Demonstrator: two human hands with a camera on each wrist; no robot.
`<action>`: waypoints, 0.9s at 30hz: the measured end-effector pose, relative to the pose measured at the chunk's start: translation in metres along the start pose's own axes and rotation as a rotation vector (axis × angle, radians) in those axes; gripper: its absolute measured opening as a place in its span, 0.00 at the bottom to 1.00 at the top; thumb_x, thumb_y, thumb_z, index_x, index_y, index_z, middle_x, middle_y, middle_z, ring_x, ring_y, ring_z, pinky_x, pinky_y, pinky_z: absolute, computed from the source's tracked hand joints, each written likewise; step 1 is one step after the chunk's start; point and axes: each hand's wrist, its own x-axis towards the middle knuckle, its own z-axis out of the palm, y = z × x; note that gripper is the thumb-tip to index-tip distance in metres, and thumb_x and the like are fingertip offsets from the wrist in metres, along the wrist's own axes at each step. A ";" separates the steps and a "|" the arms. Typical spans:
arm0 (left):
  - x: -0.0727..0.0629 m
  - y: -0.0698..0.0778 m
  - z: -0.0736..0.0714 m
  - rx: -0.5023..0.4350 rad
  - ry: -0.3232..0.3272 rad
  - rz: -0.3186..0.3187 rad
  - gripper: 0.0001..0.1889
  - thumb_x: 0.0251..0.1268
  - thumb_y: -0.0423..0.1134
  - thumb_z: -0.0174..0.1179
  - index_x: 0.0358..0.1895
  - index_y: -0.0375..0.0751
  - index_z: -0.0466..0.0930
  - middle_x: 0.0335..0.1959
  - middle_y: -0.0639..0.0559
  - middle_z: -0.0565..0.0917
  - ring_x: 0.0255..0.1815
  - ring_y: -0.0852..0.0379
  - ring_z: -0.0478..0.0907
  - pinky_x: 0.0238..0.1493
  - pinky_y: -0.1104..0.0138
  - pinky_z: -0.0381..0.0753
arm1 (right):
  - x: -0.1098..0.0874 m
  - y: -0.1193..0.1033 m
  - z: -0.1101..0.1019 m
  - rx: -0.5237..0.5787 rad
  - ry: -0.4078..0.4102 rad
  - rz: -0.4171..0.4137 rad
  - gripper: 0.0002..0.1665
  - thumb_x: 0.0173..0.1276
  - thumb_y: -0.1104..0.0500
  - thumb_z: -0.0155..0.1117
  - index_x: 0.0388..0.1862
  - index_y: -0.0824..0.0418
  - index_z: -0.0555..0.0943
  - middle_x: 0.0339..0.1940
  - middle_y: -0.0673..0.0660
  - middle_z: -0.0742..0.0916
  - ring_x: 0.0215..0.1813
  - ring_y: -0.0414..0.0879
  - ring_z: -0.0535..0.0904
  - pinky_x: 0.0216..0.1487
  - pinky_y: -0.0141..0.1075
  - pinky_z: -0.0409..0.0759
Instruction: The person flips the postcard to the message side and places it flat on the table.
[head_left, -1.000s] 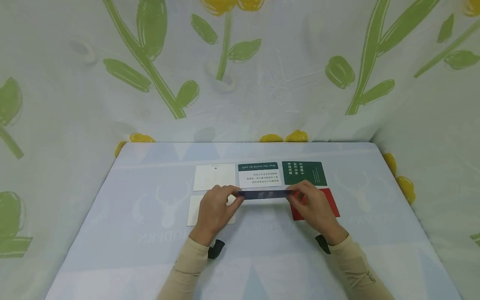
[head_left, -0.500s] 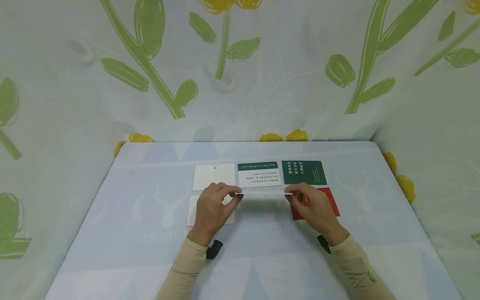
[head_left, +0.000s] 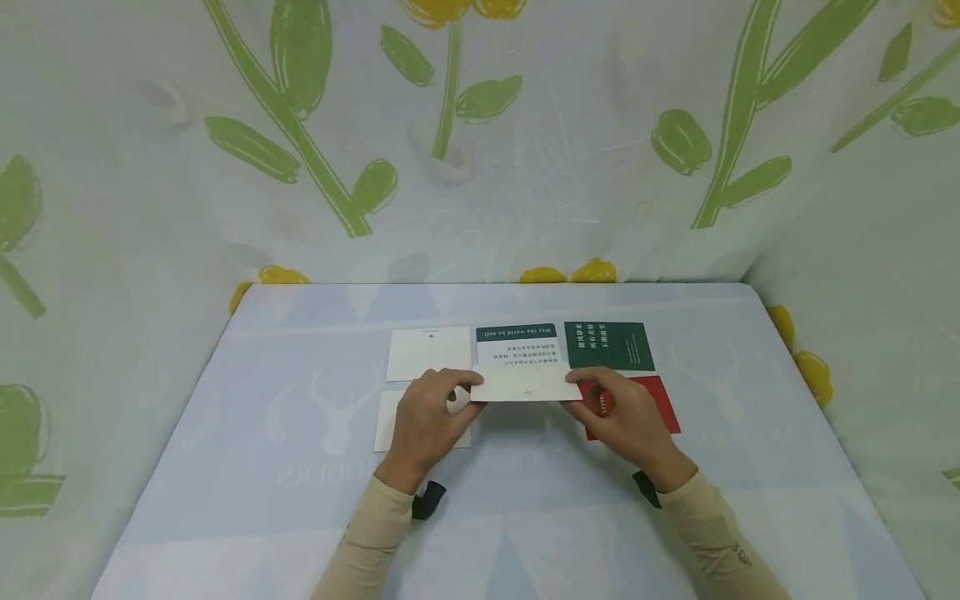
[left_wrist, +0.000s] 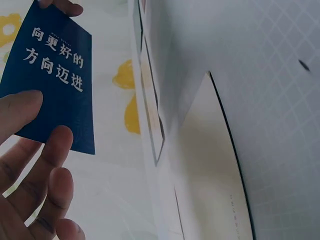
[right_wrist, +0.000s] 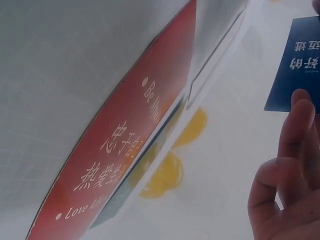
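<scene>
A postcard [head_left: 525, 383] is held level above the table between both hands, its white back turned up in the head view. Its dark blue face with white characters shows in the left wrist view as the same card [left_wrist: 62, 75]. My left hand [head_left: 427, 421] pinches one end between thumb and fingers. At the other end, my right hand [head_left: 630, 417] does the same. Below the right hand lies a red card [head_left: 660, 404], partly covered. A cream card [head_left: 386, 421] lies partly hidden by the left hand.
Behind the held postcard, a row on the table [head_left: 225, 467] has a white card [head_left: 427, 354], a green-and-white card [head_left: 517, 337] and a green card [head_left: 611, 346]. A flower-patterned curtain [head_left: 525, 208] hangs at the table's far edge.
The postcard has turned over between the hands, from its dark blue face, through edge-on, to its white back facing the head camera. The hands stay almost in place.
</scene>
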 end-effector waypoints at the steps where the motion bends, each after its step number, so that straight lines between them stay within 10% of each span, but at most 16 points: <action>1: 0.000 0.000 0.000 -0.009 0.000 0.003 0.15 0.53 0.38 0.79 0.44 0.47 0.86 0.35 0.56 0.88 0.29 0.56 0.78 0.30 0.67 0.75 | 0.000 0.000 0.000 0.006 -0.005 0.007 0.26 0.57 0.59 0.81 0.54 0.53 0.81 0.28 0.47 0.80 0.28 0.41 0.74 0.24 0.31 0.72; 27: -0.001 0.003 0.002 0.044 -0.053 0.012 0.32 0.48 0.57 0.78 0.55 0.42 0.86 0.39 0.51 0.88 0.33 0.56 0.78 0.35 0.61 0.77 | 0.000 0.002 0.002 -0.012 -0.023 0.016 0.34 0.57 0.50 0.82 0.60 0.53 0.80 0.23 0.46 0.77 0.24 0.38 0.72 0.21 0.31 0.70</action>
